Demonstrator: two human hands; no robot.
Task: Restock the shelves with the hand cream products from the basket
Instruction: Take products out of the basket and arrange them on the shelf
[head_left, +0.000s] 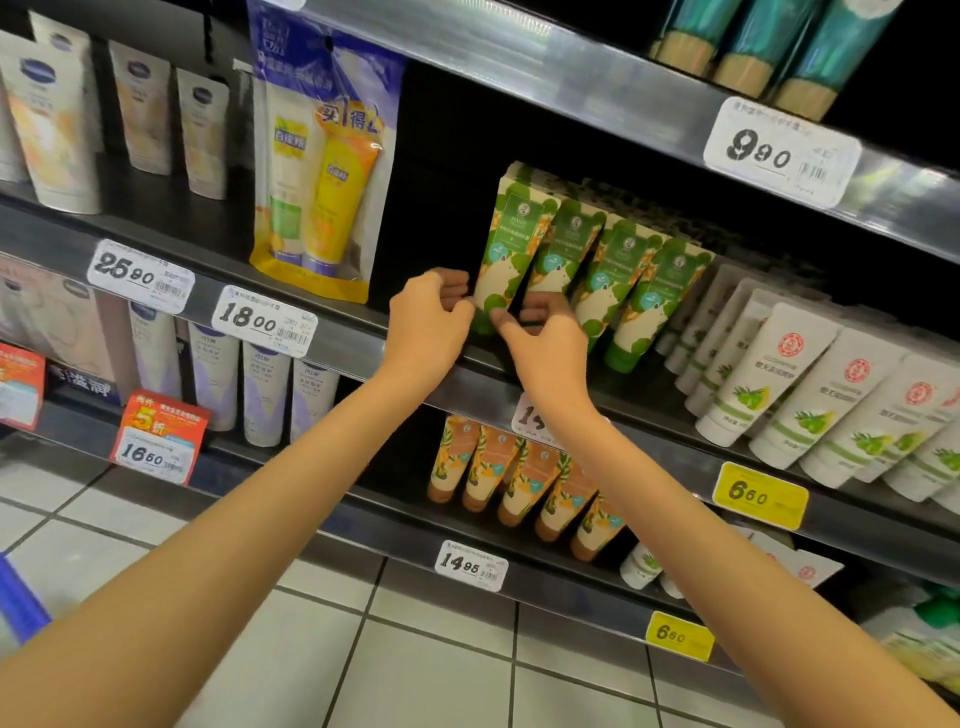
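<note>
A row of green-and-cream hand cream tubes stands cap-down on the middle shelf (363, 332). Both my hands are at the leftmost tube (511, 244) of that row. My left hand (428, 322) has curled fingers touching the tube's lower left edge. My right hand (540, 338) pinches the tube's bottom near its green cap with thumb and fingers. The other green tubes (618, 270) lean to the right behind it. The basket is mostly out of view.
A yellow twin-pack bag (322, 171) hangs left of a dark gap on the shelf. White tubes (810, 395) stand at the right, orange tubes (524, 478) on the shelf below. Price tags line the shelf edges. A blue object (21, 597) shows at the left floor edge.
</note>
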